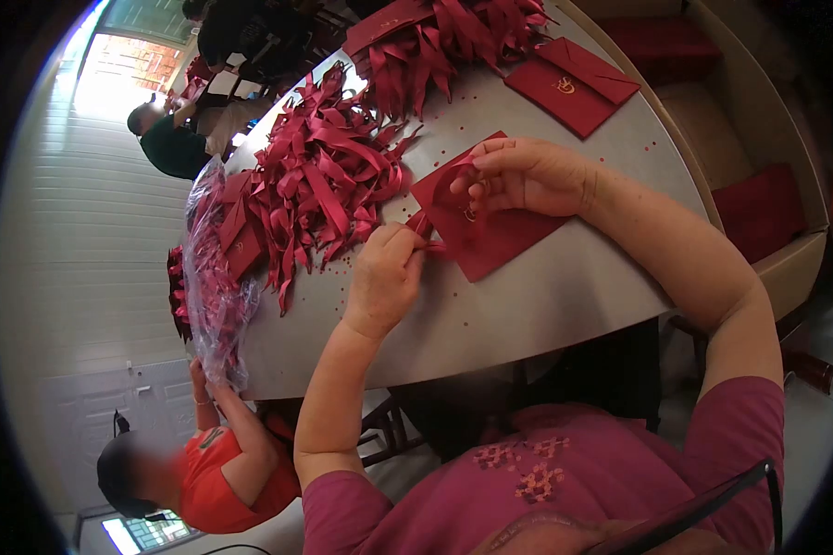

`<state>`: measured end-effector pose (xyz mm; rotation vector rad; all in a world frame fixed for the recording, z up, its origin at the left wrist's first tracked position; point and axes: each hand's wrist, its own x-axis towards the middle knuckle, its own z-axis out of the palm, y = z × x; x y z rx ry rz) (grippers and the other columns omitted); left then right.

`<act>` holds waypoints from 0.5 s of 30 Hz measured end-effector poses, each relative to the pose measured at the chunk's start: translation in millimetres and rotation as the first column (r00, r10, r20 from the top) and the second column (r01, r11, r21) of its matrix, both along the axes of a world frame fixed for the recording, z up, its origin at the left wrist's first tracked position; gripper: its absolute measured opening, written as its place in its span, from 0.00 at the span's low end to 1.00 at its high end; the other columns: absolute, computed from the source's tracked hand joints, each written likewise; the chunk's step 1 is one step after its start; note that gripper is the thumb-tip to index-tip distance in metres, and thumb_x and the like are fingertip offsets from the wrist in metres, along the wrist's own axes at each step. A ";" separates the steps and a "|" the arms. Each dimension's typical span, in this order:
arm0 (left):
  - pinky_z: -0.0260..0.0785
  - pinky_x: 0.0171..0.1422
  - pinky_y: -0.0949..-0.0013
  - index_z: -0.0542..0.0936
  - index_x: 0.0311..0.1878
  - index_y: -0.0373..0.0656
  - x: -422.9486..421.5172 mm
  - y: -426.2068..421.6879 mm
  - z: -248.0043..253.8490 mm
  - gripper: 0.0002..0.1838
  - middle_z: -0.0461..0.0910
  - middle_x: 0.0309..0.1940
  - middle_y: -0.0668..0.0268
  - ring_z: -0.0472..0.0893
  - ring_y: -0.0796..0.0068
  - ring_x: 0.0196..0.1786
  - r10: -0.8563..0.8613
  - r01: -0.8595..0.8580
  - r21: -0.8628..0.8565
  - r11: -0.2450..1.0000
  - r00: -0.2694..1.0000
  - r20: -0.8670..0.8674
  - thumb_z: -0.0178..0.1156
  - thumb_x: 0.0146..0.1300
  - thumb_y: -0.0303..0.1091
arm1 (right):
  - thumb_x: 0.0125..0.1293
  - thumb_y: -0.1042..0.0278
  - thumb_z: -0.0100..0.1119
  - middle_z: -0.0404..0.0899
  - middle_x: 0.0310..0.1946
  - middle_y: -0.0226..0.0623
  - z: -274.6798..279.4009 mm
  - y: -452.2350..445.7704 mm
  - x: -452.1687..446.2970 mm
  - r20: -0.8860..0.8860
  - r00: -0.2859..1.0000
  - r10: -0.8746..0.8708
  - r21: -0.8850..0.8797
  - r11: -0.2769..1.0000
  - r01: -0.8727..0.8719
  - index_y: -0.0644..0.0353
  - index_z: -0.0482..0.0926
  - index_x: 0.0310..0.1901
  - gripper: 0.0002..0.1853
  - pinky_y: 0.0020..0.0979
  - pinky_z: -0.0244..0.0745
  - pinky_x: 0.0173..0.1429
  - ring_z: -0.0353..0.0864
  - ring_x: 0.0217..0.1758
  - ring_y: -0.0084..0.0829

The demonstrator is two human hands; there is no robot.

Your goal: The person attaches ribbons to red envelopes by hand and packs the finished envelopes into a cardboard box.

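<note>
Ribbon is pinched in the left hand; I can't tell what the right hand holds over the envelope. Best tug softly.

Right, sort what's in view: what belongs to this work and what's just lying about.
Apparently the job: red envelope by right hand; ribbon at left hand; ribbon pile.

Probably just lying about: red specks on table; dark-red object, far right.

Cardbd box on R; red-shirted co-worker lower L; wht wall L.
</note>
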<state>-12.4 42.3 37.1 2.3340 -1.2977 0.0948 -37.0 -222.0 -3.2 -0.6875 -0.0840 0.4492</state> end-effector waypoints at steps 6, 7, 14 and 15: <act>0.69 0.43 0.57 0.76 0.32 0.36 -1.2 13.7 -5.0 0.04 0.74 0.31 0.55 0.76 0.52 0.38 0.018 -0.019 -0.027 0.999 0.999 -0.031 0.59 0.52 0.19 | 0.73 0.61 0.53 0.83 0.43 0.47 0.0 1.0 3.0 -0.112 0.994 -0.004 -0.013 1.000 0.002 0.60 0.78 0.38 0.11 0.40 0.78 0.58 0.83 0.45 0.33; 0.69 0.43 0.57 0.76 0.32 0.36 -1.1 14.8 -4.4 0.04 0.74 0.31 0.55 0.76 0.52 0.37 0.013 -0.014 -0.020 1.000 0.999 -0.032 0.59 0.52 0.19 | 0.73 0.59 0.51 0.83 0.42 0.47 -1.6 0.6 4.2 -0.107 0.994 0.016 0.014 1.000 -0.014 0.60 0.78 0.39 0.13 0.40 0.78 0.58 0.83 0.45 0.34; 0.70 0.41 0.59 0.76 0.31 0.35 1.2 17.5 -1.1 0.05 0.75 0.30 0.55 0.76 0.53 0.36 -0.005 0.003 -0.046 0.999 0.999 -0.045 0.59 0.50 0.17 | 0.76 0.56 0.46 0.83 0.40 0.46 -1.3 0.4 3.5 -0.086 0.994 0.063 -0.038 0.997 -0.066 0.62 0.78 0.38 0.18 0.39 0.79 0.55 0.83 0.44 0.35; 0.70 0.41 0.59 0.76 0.31 0.35 1.4 18.3 -1.2 0.05 0.75 0.30 0.55 0.76 0.53 0.36 -0.005 0.003 -0.045 0.999 0.999 -0.045 0.59 0.50 0.17 | 0.76 0.56 0.46 0.83 0.40 0.46 -1.9 0.5 3.8 -0.087 0.994 0.063 -0.037 0.997 -0.067 0.62 0.78 0.38 0.18 0.39 0.79 0.55 0.83 0.44 0.35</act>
